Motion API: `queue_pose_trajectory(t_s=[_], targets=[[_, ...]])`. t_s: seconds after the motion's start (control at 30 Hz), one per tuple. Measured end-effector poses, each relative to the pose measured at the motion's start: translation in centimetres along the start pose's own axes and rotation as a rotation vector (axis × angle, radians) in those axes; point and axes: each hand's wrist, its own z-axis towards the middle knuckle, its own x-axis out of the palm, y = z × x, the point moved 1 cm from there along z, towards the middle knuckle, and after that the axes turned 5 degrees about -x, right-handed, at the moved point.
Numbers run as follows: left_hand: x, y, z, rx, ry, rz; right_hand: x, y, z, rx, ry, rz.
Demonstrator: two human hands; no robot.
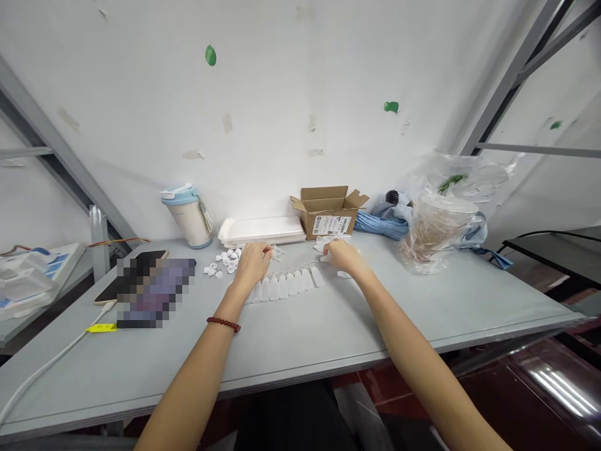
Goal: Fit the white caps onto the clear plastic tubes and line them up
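A row of small translucent white bottles (282,287), thin loops or stems at their tops, lies on the grey table between my hands. My left hand (252,263) is at the left end of the row, thumb and fingers pinched together. A small clear piece (278,253) shows by its fingertips; whether it is held I cannot tell. Loose white caps (216,269) are scattered left of that hand. My right hand (346,255) is closed beyond the row's right end, its fingertips among translucent white pieces (321,240). What its fingers grip is too small to name.
Behind stand stacked white trays (267,229), an open cardboard box (331,216) and a tumbler (188,216). Blue cloth (382,224) and a plastic-wrapped cup (439,228) are at right. Phones (136,275), one blurred, and a white cable (56,360) lie at left.
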Motion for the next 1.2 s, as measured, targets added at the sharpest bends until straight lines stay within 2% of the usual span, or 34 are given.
queue_pose_trajectory(t_s=[0.13, 0.27, 0.47, 0.53, 0.63, 0.8, 1.0, 1.2], targets=[[-0.8, -0.6, -0.1, -0.088, -0.115, -0.220, 0.0, 0.5, -0.2, -0.021, -0.021, 0.001], [-1.4, -1.3, -0.3, -0.172, -0.141, -0.399, -0.4, 0.8, -0.2, -0.068, -0.088, 0.031], [-0.9, -2.0, -0.5, -0.173, -0.134, -0.631, 0.3, 2.6, -0.1, -0.267, -0.334, 0.436], [-0.6, -2.2, -0.6, -0.176, -0.121, -0.665, 0.7, 3.4, -0.2, -0.338, -0.378, 0.514], [-0.4, -2.7, -0.8, -0.181, -0.120, -0.665, 1.3, 4.5, -0.4, -0.410, -0.396, 0.606], [-0.4, -3.6, -1.2, -0.121, -0.151, -0.516, 1.6, 5.4, -0.6, -0.452, -0.364, 0.694], [-0.2, -3.8, -1.4, -0.029, -0.187, -0.450, 1.4, 5.2, -0.5, -0.413, -0.383, 0.666], [-0.1, -4.1, -1.7, 0.105, -0.183, -0.452, 1.2, 4.8, -0.4, -0.406, -0.400, 0.513]])
